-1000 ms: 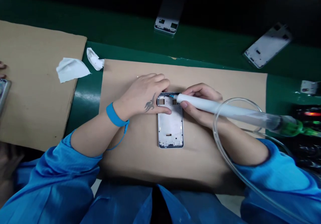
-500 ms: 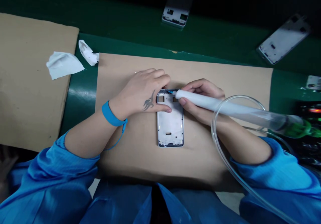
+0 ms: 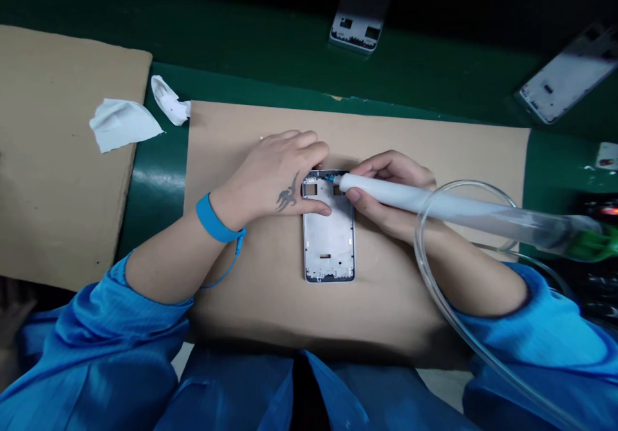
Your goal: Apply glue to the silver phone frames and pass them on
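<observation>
A phone frame (image 3: 328, 234) lies on the brown cardboard sheet (image 3: 251, 308), its pale inner side up, with cut-outs near the far end. My left hand (image 3: 284, 176) grips its far left part, thumb across the face and fingers curled at the far edge. In my right hand (image 3: 391, 186) is a glue syringe (image 3: 425, 202) with white contents, a clear barrel and a green end fitting. Its blue tip (image 3: 331, 178) is at the frame's far edge, between the cut-outs; whether it touches is too small to tell. A clear hose (image 3: 434, 289) loops over my right forearm.
Beyond the sheet, more phone frames (image 3: 355, 35) stand on the green surface (image 3: 232, 76), another frame (image 3: 560, 86) to the right. White scraps (image 3: 125, 125) lie on the left cardboard (image 3: 58, 160). Dark equipment with a red light (image 3: 609, 210) sits at the right edge. Another person's hand (image 3: 14, 308) shows at far left.
The phone frames on the far green surface have shifted to the right. The syringe and my right hand have moved slightly right; my left hand stays on the frame almost unmoved.
</observation>
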Motion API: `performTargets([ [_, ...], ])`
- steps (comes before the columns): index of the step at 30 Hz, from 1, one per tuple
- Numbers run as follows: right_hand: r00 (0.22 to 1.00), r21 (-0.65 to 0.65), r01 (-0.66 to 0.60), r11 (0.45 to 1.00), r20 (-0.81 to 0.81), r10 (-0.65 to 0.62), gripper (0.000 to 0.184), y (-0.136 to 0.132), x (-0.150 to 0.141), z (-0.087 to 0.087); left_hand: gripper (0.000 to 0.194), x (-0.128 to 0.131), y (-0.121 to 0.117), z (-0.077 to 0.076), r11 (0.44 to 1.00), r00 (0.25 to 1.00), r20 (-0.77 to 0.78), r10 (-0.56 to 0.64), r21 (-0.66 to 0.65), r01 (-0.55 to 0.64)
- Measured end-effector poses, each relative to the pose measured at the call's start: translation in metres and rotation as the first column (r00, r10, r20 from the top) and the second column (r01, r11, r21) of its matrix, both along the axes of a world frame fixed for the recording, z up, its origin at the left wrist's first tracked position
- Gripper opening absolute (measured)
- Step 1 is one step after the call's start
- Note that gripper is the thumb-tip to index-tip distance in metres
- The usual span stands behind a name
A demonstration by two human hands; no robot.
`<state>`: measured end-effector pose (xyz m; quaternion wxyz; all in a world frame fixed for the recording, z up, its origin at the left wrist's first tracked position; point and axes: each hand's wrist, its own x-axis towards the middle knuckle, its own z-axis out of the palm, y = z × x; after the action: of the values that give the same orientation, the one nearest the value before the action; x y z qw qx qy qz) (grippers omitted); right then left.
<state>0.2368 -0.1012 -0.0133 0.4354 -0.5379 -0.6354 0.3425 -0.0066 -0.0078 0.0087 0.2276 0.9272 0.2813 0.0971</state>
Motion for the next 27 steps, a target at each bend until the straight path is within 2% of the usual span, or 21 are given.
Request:
performTargets([
  [8,1.0,0.051,0.01,0.999,0.007,-0.011,0.027,-0.0008,-0.003,0.0006,0.076,0.0001,-0.0003,0.0014,1.0,1.0,-0.004,0.0,-0.003,0.0],
  [21,1.0,-0.017,0.0,1.0,0.003,0.0,0.042,-0.0001,0.001,0.0017,0.073,-0.0002,-0.0009,-0.0002,1.0,1.0,0.001,-0.003,0.002,0.003],
  [27,0.998,-0.01,0.059,0.998,0.033,-0.059,0.043,-0.0009,-0.0015,0.0026,0.076,0.0007,-0.0004,-0.0004,1.0,1.0,0.004,0.006,-0.002,-0.006],
])
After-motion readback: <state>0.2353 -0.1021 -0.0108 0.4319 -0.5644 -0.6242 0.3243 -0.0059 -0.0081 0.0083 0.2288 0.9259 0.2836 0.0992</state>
